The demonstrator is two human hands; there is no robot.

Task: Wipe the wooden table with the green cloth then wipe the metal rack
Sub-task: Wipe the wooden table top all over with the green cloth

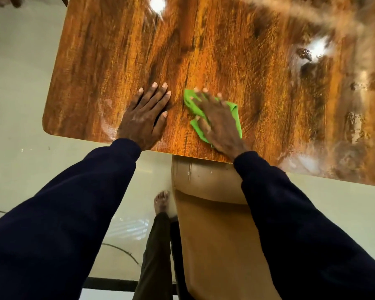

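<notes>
From the head view, looking down: the person leans over the near edge of the wooden table point(225, 50), both dark sleeves reaching forward. The left hand point(145, 118) lies flat on the bare wood with its fingers straight and spread, holding nothing. I'd judge it a brace. Just beside it, to the right, the right hand point(220, 124) presses down on the green cloth point(236, 118). The fingers look spread and fairly straight over it rather than curled round it, though they are blurred, so the thumb's hold is hard to read.

The cloth sits close to the near edge, about midway along the part of the table in view. It lies slantwise under the palm, with one green corner poking out past the fingertips and another by the wrist.

What the next stroke turns on is where the unwiped wood lies from that cloth. The wet, smeary patches point(312, 53) glint well apart from it, off to the right and farther away. The right hand is plainly the nearer one, so a sweep outward and rightward looks like the natural move — the left hand would have to cross over.

Below the table edge a brown chair point(214, 213) is tucked in, and a bare foot point(161, 202) rests on the pale floor point(20, 83). No metal rack shows here, so that part of the job seems yet to come.
</notes>
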